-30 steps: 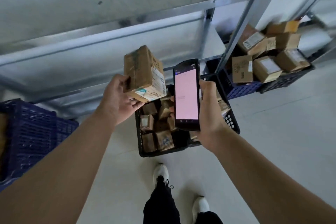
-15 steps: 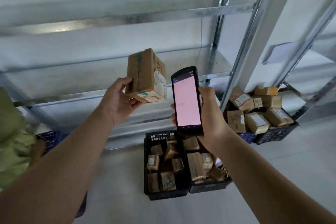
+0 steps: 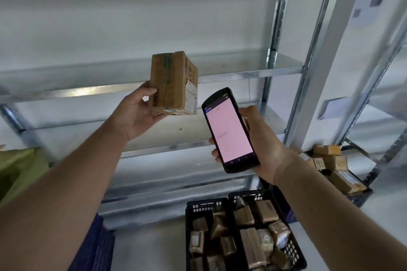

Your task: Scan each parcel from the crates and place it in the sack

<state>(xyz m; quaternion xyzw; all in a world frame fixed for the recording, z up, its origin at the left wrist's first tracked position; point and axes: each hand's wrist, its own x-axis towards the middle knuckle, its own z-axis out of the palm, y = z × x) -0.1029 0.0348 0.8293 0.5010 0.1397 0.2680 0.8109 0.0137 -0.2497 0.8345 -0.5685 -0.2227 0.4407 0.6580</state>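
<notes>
- Left hand (image 3: 136, 116) is up, holding a brown box (image 3: 174, 83) just above and left of the scanner (image 3: 230, 130).
- Its fingers are wrapped round the box's lower end, thumb on the near face. The box stands upright, clear of the scanner.
- A white label (image 3: 191, 97) sits on the box face turned towards the scanner.
- Right hand (image 3: 262, 149) grips the scanner from behind, fingers (image 3: 212, 141) curling round its left edge. The screen glows pink and faces the camera.
- Straight below the scanner, two black crates (image 3: 207, 201) sit side by side on the floor, full of brown parcels (image 3: 246, 218).
- Far left of the scanner, at the frame's edge, there's the green sack (image 3: 19, 165).
- Low and left of the scanner, a blue crate (image 3: 99, 246) peeks out under the left forearm.
- Behind the scanner runs a metal rack (image 3: 308, 86).
- Right of the scanner and lower, more boxes (image 3: 334, 160) are piled by the rack's foot.
</notes>
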